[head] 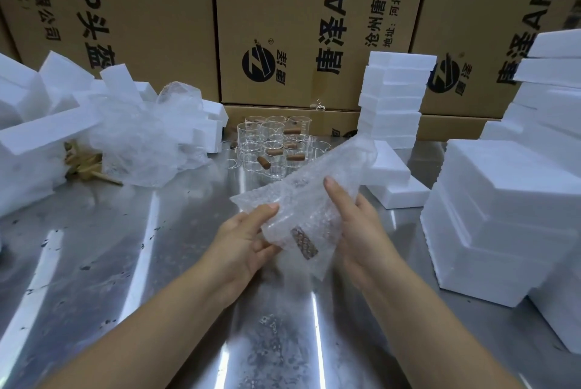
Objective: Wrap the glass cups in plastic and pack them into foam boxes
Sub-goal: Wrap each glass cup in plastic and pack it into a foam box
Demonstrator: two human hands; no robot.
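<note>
Two hands, one bundle: its long axis slants from near-left up to far-right.
Left hand point(248, 240) grips the near, lower end of the clear bubble-plastic bundle point(309, 190), thumb on top, fingers curled underneath. Right hand point(355, 231) clasps its right flank, thumb laid straight up the wrap, fingers hidden behind. Bundle is held above the shiny steel table point(125, 262), touching nothing else. Brown cork-like stopper point(304, 239) shows through the plastic between the hands, so the cup likely sits at that near end; its glass outline is too faint to trace. Far end looks loose, pointing toward the stacked white foam slabs point(393, 99). Large white foam boxes point(503, 215) lie to the right, nearer the right hand, the probable packing side. Unwrapped clear glass cups point(270, 143) stand well behind the bundle.
</note>
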